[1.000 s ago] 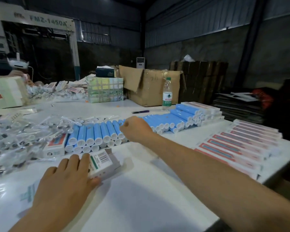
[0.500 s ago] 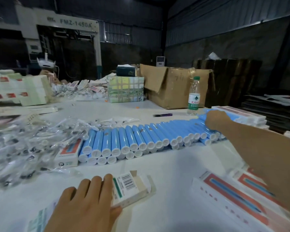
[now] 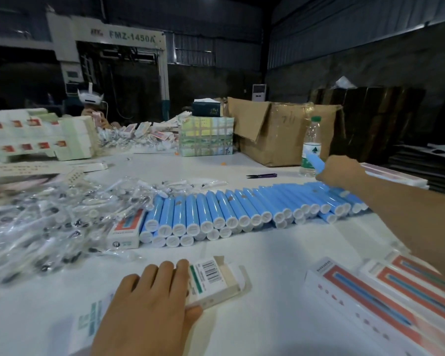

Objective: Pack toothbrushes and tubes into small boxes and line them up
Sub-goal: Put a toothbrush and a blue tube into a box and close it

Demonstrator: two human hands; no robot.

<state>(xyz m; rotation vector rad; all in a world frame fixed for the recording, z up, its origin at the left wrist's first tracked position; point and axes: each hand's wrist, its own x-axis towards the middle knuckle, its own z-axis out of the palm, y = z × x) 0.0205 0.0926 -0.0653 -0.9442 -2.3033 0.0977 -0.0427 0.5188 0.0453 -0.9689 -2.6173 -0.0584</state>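
STEP: tube pickup; blue tube (image 3: 315, 163) is gripped by right hand (image 3: 338, 173) above far-right tube row (image 3: 254, 209) | open small box (image 3: 216, 281) is held by left hand (image 3: 152, 304) | NEXT: tube to be aligned with open box end; inserted

The room is a dim industrial hall. The back wall (image 3: 211, 47) and the right wall (image 3: 357, 32) are dark corrugated metal above a rough concrete part. On the left stands a big pale machine (image 3: 108, 39) with the letters FMZ-1450A on its top beam. A white standing air conditioner (image 3: 259, 92) is in the far corner. At the right, dark flat cardboard sheets (image 3: 370, 116) lean against the wall. The white worktop (image 3: 280, 247) reflects soft light from above.
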